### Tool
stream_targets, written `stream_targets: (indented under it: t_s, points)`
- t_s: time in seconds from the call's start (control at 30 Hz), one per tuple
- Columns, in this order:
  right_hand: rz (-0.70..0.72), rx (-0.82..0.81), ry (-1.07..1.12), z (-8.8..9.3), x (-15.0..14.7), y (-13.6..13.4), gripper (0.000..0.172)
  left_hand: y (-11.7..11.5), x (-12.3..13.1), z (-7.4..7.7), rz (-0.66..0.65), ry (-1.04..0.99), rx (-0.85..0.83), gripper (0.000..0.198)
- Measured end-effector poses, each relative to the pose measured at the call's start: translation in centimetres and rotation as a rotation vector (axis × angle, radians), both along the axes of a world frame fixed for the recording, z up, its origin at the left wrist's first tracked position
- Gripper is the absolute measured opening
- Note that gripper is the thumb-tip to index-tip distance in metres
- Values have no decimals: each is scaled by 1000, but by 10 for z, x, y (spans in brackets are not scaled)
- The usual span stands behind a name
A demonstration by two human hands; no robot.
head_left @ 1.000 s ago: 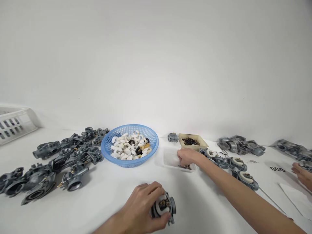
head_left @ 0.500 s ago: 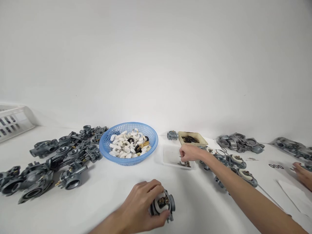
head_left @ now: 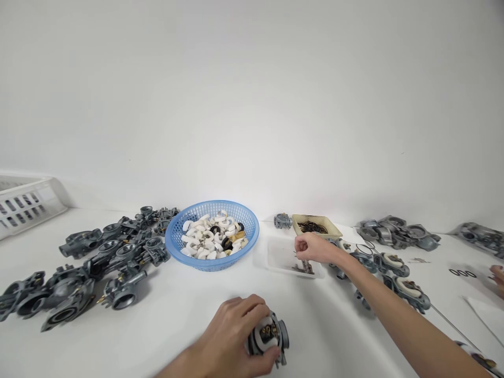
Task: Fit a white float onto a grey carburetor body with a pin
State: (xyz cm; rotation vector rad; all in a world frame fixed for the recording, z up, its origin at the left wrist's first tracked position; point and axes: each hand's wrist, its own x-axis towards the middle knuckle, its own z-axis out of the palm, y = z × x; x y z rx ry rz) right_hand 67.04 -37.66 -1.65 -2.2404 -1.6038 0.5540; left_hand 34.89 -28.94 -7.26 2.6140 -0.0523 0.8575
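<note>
My left hand [head_left: 236,336] is wrapped around a grey metal carburetor [head_left: 284,336] near the front of the table. The carburetor's open side faces up, showing a white float [head_left: 258,332] and brass parts inside. Over a shallow clear plastic tray [head_left: 275,262], my right hand [head_left: 313,247] is closed in a pinch. A thin dark sliver shows at its fingertips, too small to name. Several small metal pieces [head_left: 305,266] lie in the tray under that hand.
A blue basket [head_left: 173,247] holds white, black and tan floats. Many carburetors [head_left: 126,252] lie at left, near a white crate [head_left: 27,205]. Black rings fill a cream tray [head_left: 334,229]. Metal bowls [head_left: 394,231] lie at right. Another person's hand [head_left: 497,274] is at the right edge.
The view has shifted slightly, moving everything a little right in the picture. My right hand stays pinched over the clear tray. The other person's hand has drawn toward the right edge.
</note>
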Motion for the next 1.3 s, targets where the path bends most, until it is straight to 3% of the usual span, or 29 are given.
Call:
stream_targets:
  t_s: [0.03,0.17,0.3,0.47,0.63,1.07,1.3]
  points:
    - [-11,35,40,2,-1,-1,7,0,0,0,2,1,-2,36]
    - [-41,162,192,14,-13,-8,23,0,0,-1,0,-10,-4,36]
    - [-49,265,368,17,-54,-26,23,0,1,0,-3,-18,-21,35]
    - [-21,385,691,-14,-115,-43,25,2,2,-1,-10,-25,-28,38]
    - [-91,393,920,-38,-134,-45,23,4,2,-1,-32,-23,-25,44]
    - [-70,401,890,-36,-148,-53,11,3,1,1,-56,-24,-20,44]
    - [-67,393,857,-33,-150,-52,12,3,1,2,-49,-49,19,44]
